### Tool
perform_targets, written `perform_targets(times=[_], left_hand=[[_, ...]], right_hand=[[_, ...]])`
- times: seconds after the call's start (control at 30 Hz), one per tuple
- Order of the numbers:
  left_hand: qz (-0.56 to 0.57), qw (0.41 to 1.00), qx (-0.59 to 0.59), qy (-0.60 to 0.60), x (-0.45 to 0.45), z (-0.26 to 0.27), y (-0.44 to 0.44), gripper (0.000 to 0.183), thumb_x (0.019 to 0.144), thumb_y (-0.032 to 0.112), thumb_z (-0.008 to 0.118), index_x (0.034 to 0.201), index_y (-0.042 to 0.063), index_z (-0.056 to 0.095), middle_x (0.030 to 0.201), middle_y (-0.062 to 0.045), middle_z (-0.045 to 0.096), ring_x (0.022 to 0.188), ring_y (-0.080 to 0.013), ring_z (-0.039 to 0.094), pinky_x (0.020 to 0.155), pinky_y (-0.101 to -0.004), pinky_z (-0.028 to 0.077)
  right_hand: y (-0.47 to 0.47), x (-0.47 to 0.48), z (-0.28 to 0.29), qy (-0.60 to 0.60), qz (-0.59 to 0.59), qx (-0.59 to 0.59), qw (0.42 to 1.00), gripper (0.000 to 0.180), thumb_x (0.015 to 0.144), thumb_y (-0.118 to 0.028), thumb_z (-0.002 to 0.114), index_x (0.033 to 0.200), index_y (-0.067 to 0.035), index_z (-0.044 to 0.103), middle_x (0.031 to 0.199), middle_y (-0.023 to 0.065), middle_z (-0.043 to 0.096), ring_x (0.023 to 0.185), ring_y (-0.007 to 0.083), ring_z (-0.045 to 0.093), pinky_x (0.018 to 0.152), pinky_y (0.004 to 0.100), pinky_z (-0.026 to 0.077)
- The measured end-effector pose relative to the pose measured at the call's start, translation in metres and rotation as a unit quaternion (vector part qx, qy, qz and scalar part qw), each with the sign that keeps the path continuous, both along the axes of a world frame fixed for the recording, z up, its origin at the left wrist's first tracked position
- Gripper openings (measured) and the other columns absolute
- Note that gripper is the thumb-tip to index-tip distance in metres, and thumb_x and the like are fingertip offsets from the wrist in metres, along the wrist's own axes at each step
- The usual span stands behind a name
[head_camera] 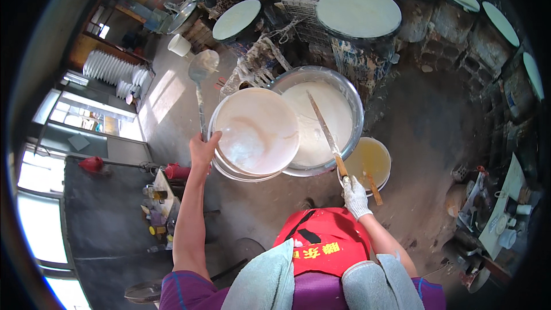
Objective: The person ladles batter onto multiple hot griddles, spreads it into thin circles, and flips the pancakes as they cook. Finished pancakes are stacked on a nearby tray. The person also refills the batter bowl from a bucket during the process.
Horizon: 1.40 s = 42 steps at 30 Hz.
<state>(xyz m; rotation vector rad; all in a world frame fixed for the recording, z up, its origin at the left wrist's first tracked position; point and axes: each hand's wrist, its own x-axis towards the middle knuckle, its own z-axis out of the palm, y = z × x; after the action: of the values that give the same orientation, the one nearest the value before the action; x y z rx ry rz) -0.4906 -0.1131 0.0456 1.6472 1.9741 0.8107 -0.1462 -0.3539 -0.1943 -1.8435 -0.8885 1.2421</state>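
Note:
My bare left hand [204, 148] grips the handle of a long metal ladle [204, 62], its bowl up. The thumb of the same hand lies over the rim of a white plastic bucket [258, 129], whose inside faces me with a thin whitish coating. The bucket overlaps the left side of a steel basin [355, 95] that holds creamy white batter [323, 116]. In a knitted white glove, my right hand [356, 198] holds the wooden handle of a batter-smeared paddle or blade [323, 125], which reaches over the basin.
Beside the basin stands a bucket of yellowish liquid [366, 159] with a wooden-handled tool [373, 187] in it. Several drum-like stoves with pale round tops [358, 12] curve around behind. A cluttered table [165, 198] is at left, a cluttered board [495, 211] at right.

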Motion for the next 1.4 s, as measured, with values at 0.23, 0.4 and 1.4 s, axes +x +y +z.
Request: perform_targets(times=[0.23, 0.4, 1.4], left_hand=[[0.0, 0.99, -0.037, -0.138, -0.043, -0.023, -0.028, 0.03, 0.082, 0.025, 0.075, 0.08, -0.003, 0.064, 0.058, -0.001, 0.054, 0.047, -0.0097, 0.05, 0.042, -0.029, 0.038], [0.1, 0.92, -0.044, -0.376, -0.126, -0.043, -0.076, 0.022, 0.087, 0.019, 0.072, 0.088, -0.001, 0.063, 0.059, 0.0, 0.054, 0.042, -0.0096, 0.048, 0.037, -0.0256, 0.033], [0.586, 0.636, -0.153, -0.478, -0.229, -0.675, -0.042, 0.026, 0.081, 0.012, 0.076, 0.076, -0.003, 0.054, 0.075, -0.016, 0.066, 0.04, -0.013, 0.038, 0.038, -0.029, 0.029]], right_hand=[[0.012, -0.031, 0.005, 0.11, -0.049, 0.022, 0.992, 0.03, 0.103, -0.029, 0.05, 0.103, -0.001, 0.06, 0.063, 0.0031, 0.051, 0.055, 0.0125, 0.05, 0.053, 0.0303, 0.043], [0.015, -0.071, 0.03, 0.168, -0.089, 0.044, 0.981, 0.027, 0.104, -0.027, 0.051, 0.109, -0.004, 0.063, 0.067, -0.0036, 0.05, 0.054, 0.0061, 0.046, 0.049, 0.0235, 0.04], [0.045, -0.181, -0.003, -0.025, -0.269, 0.005, 0.963, 0.04, 0.104, -0.038, 0.047, 0.115, -0.001, 0.056, 0.062, -0.0015, 0.045, 0.044, 0.0077, 0.036, 0.037, 0.0237, 0.029]])
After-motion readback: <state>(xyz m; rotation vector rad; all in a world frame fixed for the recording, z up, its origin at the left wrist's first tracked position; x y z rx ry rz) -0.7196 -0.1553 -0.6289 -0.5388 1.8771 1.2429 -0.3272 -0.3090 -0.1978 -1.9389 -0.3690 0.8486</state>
